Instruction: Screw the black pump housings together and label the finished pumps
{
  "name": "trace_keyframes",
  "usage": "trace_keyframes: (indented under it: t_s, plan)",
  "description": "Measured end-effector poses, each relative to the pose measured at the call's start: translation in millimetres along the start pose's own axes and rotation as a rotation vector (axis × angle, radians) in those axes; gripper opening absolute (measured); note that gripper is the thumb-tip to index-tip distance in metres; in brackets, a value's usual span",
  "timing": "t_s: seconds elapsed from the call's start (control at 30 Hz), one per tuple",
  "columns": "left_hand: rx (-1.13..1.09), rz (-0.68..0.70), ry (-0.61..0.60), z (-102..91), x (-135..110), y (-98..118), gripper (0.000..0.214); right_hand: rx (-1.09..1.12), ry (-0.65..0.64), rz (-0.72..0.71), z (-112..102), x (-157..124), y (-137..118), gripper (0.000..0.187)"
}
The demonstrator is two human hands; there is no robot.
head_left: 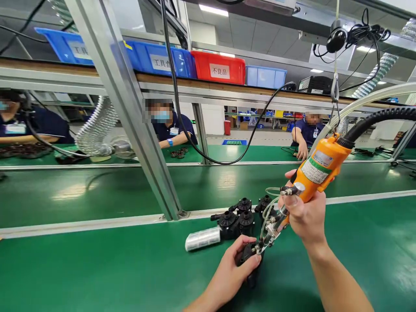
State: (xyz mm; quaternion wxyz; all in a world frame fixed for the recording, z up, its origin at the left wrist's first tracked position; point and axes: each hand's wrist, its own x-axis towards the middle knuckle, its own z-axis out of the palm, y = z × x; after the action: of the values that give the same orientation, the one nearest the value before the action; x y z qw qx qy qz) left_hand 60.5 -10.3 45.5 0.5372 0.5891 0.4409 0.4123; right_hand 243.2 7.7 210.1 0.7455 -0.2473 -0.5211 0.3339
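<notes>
My right hand [305, 212] is wrapped round an orange power screwdriver [320, 167], which slants down to the left from a black corrugated hose. Its metal tip meets the black pump housing [248, 255] on the green bench. Around that housing curl the fingers of my left hand [235, 268], thumb on the near side and fingers on the far side, steadying it. Thin clear tubes [268, 210] loop beside the tool's nose. Just behind, several similar black pump parts [238, 221] stand in a group, and a silvery wrapped cylinder [203, 239] lies against them.
A slanted aluminium post [130, 108] rises left of centre. Blue bins [162, 60] and a red bin [218, 67] line the shelf above. A black cable [177, 99] hangs in a loop. Across the green conveyor [130, 186], co-workers sit at another bench. A hook [334, 91] hangs above the screwdriver.
</notes>
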Motion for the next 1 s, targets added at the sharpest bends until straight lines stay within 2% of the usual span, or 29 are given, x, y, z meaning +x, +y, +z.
trace_keyframes:
  t_s: [0.3,0.47,0.63,0.83,1.0]
  plan:
    - [-0.049,-0.006,-0.006,0.4,0,-2,0.041,-0.096,-0.014,-0.056,-6,-1,2,0.053]
    - [-0.072,0.005,-0.021,2.1,-2,4,0.036,-0.059,-0.020,-0.023,-4,-2,-2,0.053]
    - [-0.070,0.007,-0.028,2.6,-2,4,0.035,-0.067,-0.032,-0.005,4,-3,-3,0.054]
    - [-0.043,0.042,-0.009,2.3,0,0,0.036,-0.217,-0.052,-0.062,24,-5,3,0.038]
    - [-0.054,0.052,-0.010,3.0,0,-3,0.043,-0.202,-0.065,-0.040,28,-9,7,0.041]
